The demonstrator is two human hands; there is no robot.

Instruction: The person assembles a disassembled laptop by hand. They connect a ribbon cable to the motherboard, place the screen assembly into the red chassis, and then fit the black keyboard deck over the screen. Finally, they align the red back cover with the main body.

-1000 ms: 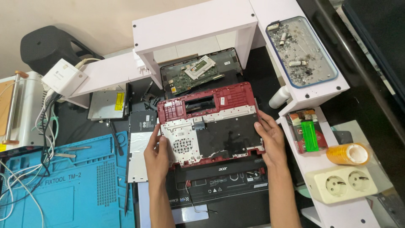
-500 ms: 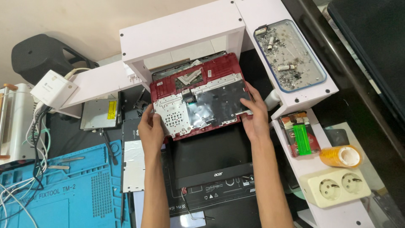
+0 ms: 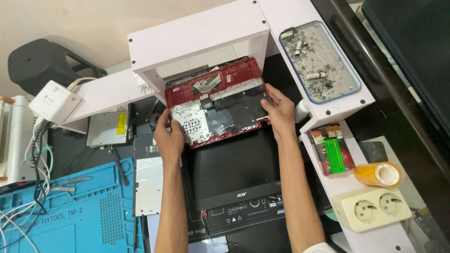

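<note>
Red plastic frames the laptop cover [image 3: 216, 103], a flat rectangular panel turned underside up, its inner face part perforated silver metal sheet, part matt black film, with a small green board near its far edge. The left hand [image 3: 169, 137] grips the cover's near-left corner, fingers curled over the edge; the right hand [image 3: 280, 112] clasps its right edge, thumb on top. The cover sits half under the white shelf [image 3: 199, 35], a smooth boxy board structure. Just nearer than the cover lies a glossy black laptop base [image 3: 234, 171]. Right of the cover, a clear tray [image 3: 355, 88] holds gritty metal bits. Left of it lies a blue rubbery mat [image 3: 61, 215].
</note>
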